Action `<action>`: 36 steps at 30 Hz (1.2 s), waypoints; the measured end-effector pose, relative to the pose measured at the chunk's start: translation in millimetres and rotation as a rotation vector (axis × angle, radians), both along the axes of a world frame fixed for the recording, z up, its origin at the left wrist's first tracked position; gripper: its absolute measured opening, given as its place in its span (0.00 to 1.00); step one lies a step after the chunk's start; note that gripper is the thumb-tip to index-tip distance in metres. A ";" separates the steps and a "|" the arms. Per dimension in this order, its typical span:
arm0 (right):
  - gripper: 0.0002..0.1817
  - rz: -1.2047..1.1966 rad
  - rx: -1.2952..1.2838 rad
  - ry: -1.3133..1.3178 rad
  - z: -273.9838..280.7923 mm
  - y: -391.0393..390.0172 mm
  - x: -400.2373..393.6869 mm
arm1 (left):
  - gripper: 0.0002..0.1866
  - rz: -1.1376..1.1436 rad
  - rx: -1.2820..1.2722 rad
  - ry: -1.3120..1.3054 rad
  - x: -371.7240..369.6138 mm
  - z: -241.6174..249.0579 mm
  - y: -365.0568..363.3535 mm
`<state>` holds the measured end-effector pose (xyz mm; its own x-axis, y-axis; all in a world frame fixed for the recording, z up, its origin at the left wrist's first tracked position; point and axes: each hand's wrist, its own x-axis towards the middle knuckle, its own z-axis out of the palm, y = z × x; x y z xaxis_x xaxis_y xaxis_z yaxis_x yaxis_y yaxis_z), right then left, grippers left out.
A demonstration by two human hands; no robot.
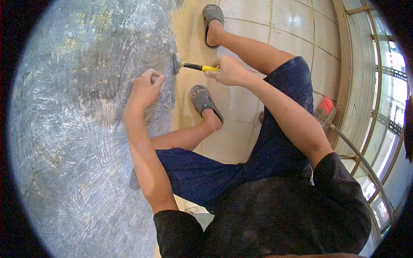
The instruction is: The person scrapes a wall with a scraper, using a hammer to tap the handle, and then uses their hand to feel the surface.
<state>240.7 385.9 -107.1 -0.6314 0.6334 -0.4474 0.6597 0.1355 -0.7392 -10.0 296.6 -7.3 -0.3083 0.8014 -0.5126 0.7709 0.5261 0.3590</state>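
Observation:
My right hand [230, 72] grips a scraper [195, 66] by its yellow and black handle. Its narrow dark head [176, 64] is at the boundary of a grey, streaked surface [86, 129], crossways to the handle. To the left of that head, my left hand [148, 87] is against or just over the grey surface. Its fingers are curled in with the thumb close to them; whatever may be inside is hidden. Short pale strokes and yellowish patches cover the grey surface.
Beside the grey surface runs a tan strip [185, 38], then pale floor tiles [245, 26]. My sandalled feet [205, 101] are on the floor. At right lie a red-bristled brush [326, 105] and a long thin pole [357, 152], near a glazed frame [387, 99].

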 end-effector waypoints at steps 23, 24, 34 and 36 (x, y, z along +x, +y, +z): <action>0.23 -0.133 -0.185 -0.036 -33.7 9.8 -0.3 | 0.18 0.022 -0.069 -0.037 2.3 5.1 1.1; 0.24 -0.120 -0.137 -0.048 -33.1 10.9 -1.0 | 0.18 0.021 -0.071 -0.038 2.4 4.3 1.5; 0.26 -0.036 -0.035 -0.101 -48.1 23.9 -7.4 | 0.18 -0.007 -0.068 -0.010 3.3 0.8 2.2; 0.24 -0.067 0.026 -0.096 -57.5 20.5 -14.2 | 0.18 -0.022 -0.060 -0.006 7.2 3.6 6.8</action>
